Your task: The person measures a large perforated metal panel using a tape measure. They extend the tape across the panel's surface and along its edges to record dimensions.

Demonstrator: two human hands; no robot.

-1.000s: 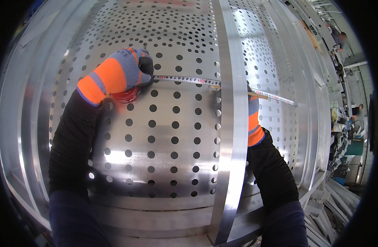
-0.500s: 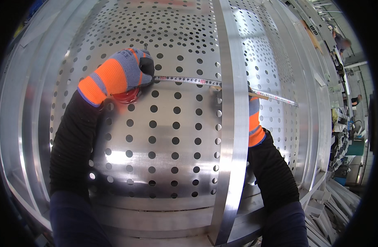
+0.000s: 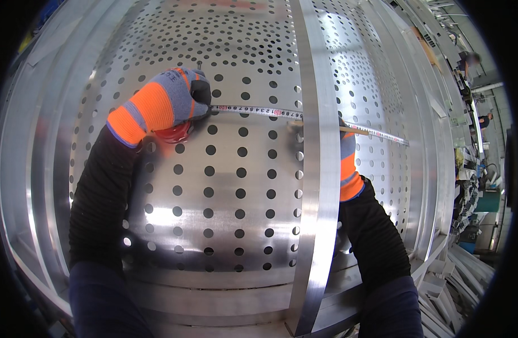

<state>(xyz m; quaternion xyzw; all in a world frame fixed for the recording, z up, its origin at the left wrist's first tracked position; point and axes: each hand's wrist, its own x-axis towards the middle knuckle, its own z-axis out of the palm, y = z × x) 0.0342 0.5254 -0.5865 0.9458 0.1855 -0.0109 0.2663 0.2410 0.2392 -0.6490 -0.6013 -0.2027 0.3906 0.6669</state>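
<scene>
My left hand [image 3: 174,101], in a grey and orange glove with dark fingertips, is closed around a red tape measure [image 3: 173,134]. Its marked blade [image 3: 253,110] runs to the right across a perforated metal sheet [image 3: 225,180] and passes behind an upright metal bar [image 3: 318,180]. A thin metal pin-like piece [image 3: 198,65] sticks up beyond the left fingers. My right hand [image 3: 349,163], gloved alike, is partly hidden by the bar. A thin tan stick [image 3: 353,130], like a pencil, lies across that hand beside the blade; dark fingertips show left of the bar.
Metal frame rails [image 3: 42,186] border the sheet on both sides. Loose metal profiles [image 3: 445,293] lie in a pile at lower right. Farther right, a person [image 3: 467,59] is in the background near a green container [image 3: 488,201].
The tan stick has shifted slightly at my right hand. My left hand and the tape measure stay nearly still. In the background at right, a person has moved a little.
</scene>
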